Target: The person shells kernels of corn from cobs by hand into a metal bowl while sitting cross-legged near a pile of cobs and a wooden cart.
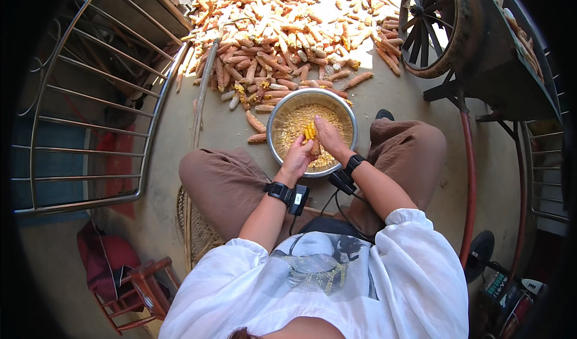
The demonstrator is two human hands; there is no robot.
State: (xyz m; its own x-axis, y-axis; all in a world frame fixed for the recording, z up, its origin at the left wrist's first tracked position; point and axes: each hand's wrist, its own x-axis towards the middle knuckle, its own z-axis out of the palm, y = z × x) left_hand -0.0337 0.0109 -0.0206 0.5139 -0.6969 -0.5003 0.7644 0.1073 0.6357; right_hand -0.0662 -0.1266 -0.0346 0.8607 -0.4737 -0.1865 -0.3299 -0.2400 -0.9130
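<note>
Over a round metal basin [272,134], my left hand [296,158] grips a partly stripped corn cob [309,131]. Rows of yellow kernels cover its upper end, and a bare reddish stretch shows lower down, between the hands. My right hand [332,137] is closed against the cob's right side, thumb pointing up along it; its fingertips are partly hidden. Loose corn kernels [295,119] cover the bottom of the basin, which stands on the floor between my bent knees. Each wrist wears a black strap with a small device.
A large heap of mostly bare cobs [270,62] spreads beyond the basin. Left of it lie a long wooden pole [205,84] and a metal barred gate [146,152]. A machine with a spoked wheel [417,12] stands right on red legs [469,172]. A wooden chair [146,289] is behind left.
</note>
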